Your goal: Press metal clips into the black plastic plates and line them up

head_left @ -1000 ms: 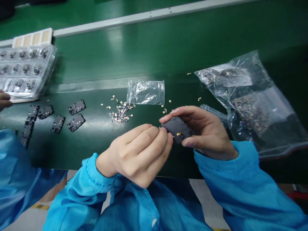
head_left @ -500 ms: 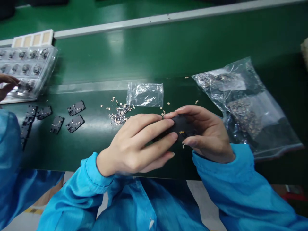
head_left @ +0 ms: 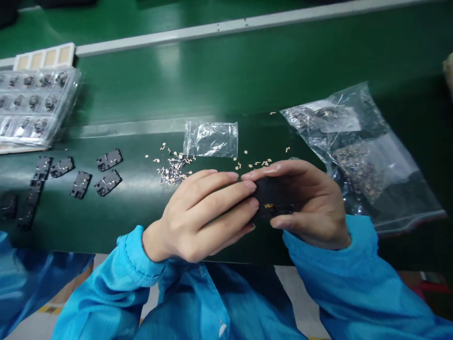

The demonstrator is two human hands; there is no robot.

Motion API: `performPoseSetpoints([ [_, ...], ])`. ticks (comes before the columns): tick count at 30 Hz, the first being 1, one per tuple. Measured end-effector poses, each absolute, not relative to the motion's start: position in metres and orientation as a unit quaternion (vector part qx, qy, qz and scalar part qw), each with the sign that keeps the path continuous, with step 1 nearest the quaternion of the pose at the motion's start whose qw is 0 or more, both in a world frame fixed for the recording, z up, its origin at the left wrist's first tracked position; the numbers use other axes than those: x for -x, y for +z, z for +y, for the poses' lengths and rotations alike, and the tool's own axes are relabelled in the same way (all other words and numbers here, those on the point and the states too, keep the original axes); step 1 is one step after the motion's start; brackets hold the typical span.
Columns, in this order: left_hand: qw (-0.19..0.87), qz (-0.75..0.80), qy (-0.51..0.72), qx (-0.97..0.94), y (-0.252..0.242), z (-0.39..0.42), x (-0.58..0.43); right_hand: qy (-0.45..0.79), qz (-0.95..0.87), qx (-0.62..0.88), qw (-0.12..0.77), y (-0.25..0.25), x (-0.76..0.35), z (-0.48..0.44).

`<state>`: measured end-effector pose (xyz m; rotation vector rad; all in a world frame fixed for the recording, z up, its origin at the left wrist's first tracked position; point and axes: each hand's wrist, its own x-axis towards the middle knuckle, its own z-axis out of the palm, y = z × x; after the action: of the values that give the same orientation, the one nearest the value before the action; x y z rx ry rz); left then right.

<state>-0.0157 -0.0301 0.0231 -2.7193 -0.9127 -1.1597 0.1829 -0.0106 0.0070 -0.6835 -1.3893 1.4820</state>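
Head view: both hands meet over the near edge of the worktop (head_left: 116, 217). Right hand (head_left: 311, 203) has thumb and fingers curled shut around a small black part (head_left: 274, 196). Left hand (head_left: 201, 212) is palm down, fingers nearly straight, tips on the part; can't tell if it grips. Small clear bag (head_left: 211, 139) looks almost empty. Big bag (head_left: 361, 156) holds dark parts. Blister tray (head_left: 35, 101) holds round pieces.

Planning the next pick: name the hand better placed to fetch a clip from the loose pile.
Left hand, probably: it is nearer the clip pile, while the right hand grips the black part.
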Motion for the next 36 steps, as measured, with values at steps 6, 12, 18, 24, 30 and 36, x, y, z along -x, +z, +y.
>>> performPoseSetpoints([
  [6, 0.091, -0.266, -0.359, 0.89, 0.02, -0.034, 0.017, 0.596, -0.567, 0.297, 0.485, 0.004, -0.181, -0.014],
  [12, 0.115, -0.234, -0.401, 0.878, 0.006, -0.032, 0.016, 0.6, -0.558, 0.267, 0.506, -0.002, -0.178, -0.013],
  [18, 0.019, -0.327, -0.471, 0.819, 0.008, -0.028, 0.011, 0.579, -0.565, 0.281, 0.517, 0.005, -0.179, -0.012],
  [24, -0.49, -0.455, -0.436, 0.602, 0.017, -0.024, 0.008, 0.529, -0.608, 0.297, 0.511, 0.004, -0.179, -0.013],
  [30, -0.724, -0.435, -0.335, 0.417, 0.021, -0.021, 0.008, 0.523, -0.625, 0.297, 0.498, 0.001, -0.178, -0.015],
  [36, -0.759, -0.403, -0.339, 0.382, 0.023, -0.022, 0.009, 0.534, -0.623, 0.297, 0.488, 0.002, -0.178, -0.015],
])
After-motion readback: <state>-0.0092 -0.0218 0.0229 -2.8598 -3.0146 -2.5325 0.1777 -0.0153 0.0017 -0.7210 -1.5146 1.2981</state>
